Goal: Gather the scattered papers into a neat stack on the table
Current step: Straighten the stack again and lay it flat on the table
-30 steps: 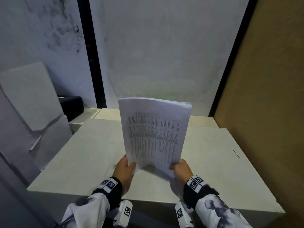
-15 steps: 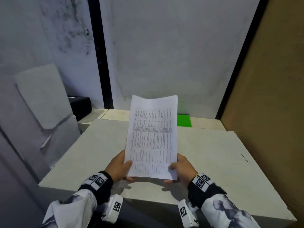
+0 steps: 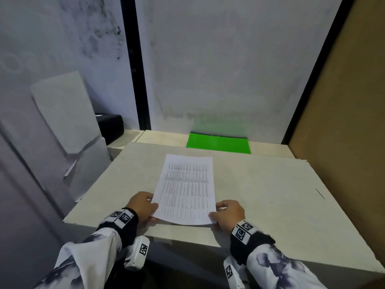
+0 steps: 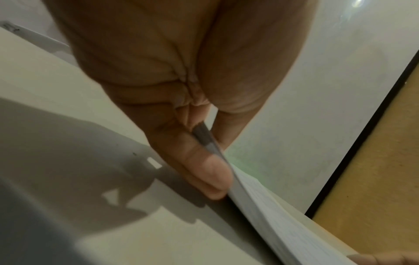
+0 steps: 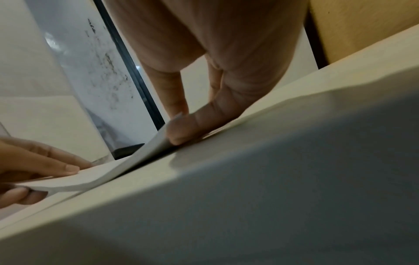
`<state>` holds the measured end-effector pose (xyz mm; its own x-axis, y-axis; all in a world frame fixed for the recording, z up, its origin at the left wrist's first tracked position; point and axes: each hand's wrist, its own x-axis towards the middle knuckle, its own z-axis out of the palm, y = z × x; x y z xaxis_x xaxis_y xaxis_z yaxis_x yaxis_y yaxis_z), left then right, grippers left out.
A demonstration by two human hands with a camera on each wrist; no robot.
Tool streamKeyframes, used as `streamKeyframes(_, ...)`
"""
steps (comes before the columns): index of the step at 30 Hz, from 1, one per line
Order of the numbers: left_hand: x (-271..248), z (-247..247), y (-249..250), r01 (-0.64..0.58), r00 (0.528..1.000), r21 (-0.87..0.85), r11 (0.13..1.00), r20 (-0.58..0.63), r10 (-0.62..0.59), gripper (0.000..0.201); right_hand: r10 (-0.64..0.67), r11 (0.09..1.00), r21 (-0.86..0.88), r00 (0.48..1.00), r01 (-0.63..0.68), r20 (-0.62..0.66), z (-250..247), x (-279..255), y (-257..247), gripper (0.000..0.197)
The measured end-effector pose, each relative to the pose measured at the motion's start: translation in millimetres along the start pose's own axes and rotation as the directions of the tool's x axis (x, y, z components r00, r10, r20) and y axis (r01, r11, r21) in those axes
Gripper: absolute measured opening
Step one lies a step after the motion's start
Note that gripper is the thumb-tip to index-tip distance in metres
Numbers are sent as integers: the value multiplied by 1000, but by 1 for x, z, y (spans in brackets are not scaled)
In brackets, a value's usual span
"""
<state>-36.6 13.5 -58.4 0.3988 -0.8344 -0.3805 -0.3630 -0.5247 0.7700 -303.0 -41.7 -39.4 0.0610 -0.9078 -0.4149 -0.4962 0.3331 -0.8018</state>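
Observation:
A stack of white papers (image 3: 185, 188) printed with columns of small text lies nearly flat on the pale table (image 3: 270, 195), its near edge still slightly lifted. My left hand (image 3: 143, 206) pinches the stack's near left corner, thumb on top. My right hand (image 3: 228, 214) pinches the near right corner the same way. In the left wrist view the stack's edge (image 4: 260, 206) runs out from between thumb and fingers (image 4: 204, 172). The right wrist view has the stack (image 5: 140, 154) bowed under my right thumb (image 5: 197, 125), with my left hand (image 5: 34, 166) at its other corner.
A bright green sheet or folder (image 3: 218, 142) lies at the back of the table against the white wall. A black box (image 3: 110, 126) sits on a ledge at the back left, beside leaning grey boards (image 3: 66, 122). A brown panel (image 3: 343, 122) borders the table's right side.
The stack went from upright on its lower edge to lying almost flat on the table, top edge lowered away from me. Both hands kept their hold. The green sheet behind came into sight.

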Motion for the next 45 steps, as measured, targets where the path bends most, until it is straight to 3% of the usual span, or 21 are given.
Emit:
streamKeyframes(5, 2, -8, -6, 33, 999, 35, 999, 19, -34, 42, 4, 999, -49, 999, -1, 52, 10, 1, -5, 18)
streamKeyframes(8, 8, -28, -13, 6, 1000, 200, 980, -18, -3, 39, 10, 999, -41, 994, -5, 105, 25, 4, -14, 19)
streamKeyframes(14, 20, -73, -29, 28, 995, 346, 938, -97, 6, 43, -21, 999, -41, 981, 29, 191, 67, 8, -33, 25)
streamKeyframes(20, 29, -110, -41, 100, 987, 316, 943, -148, -55, 40, -73, 988, -111, 965, 104, 253, 108, 18, -42, 25)
streamKeyframes(24, 32, -120, -45, 162, 979, 372, 914, -177, -102, 42, -66, 970, -200, 940, 140, 335, 124, 20, -54, 8)
streamKeyframes(25, 32, -121, -46, 166, 979, 398, 902, -179, -101, 43, -69, 962, -224, 936, 154, 346, 127, 22, -56, 16)
streamKeyframes(30, 36, -122, -51, 167, 979, 489, 856, -187, -84, 46, -55, 940, -295, 928, 172, 368, 128, 15, -66, 32)
streamKeyframes(35, 37, -116, -54, 174, 980, 593, 786, -183, -79, 46, -55, 959, -230, 907, 163, 417, 134, 23, -56, 16)
streamKeyframes(38, 37, -112, -55, 189, 979, 629, 754, -184, -92, 44, -82, 968, -184, 903, 173, 421, 132, 17, -53, 24)
streamKeyframes(41, 37, -116, -55, 225, 971, 611, 759, -206, -122, 45, -84, 976, -151, 907, 159, 413, 127, 15, -50, 6)
streamKeyframes(45, 28, -119, -45, 252, 965, 660, 708, -227, -132, 56, -105, 976, -134, 913, 170, 394, 115, 17, -45, 22)
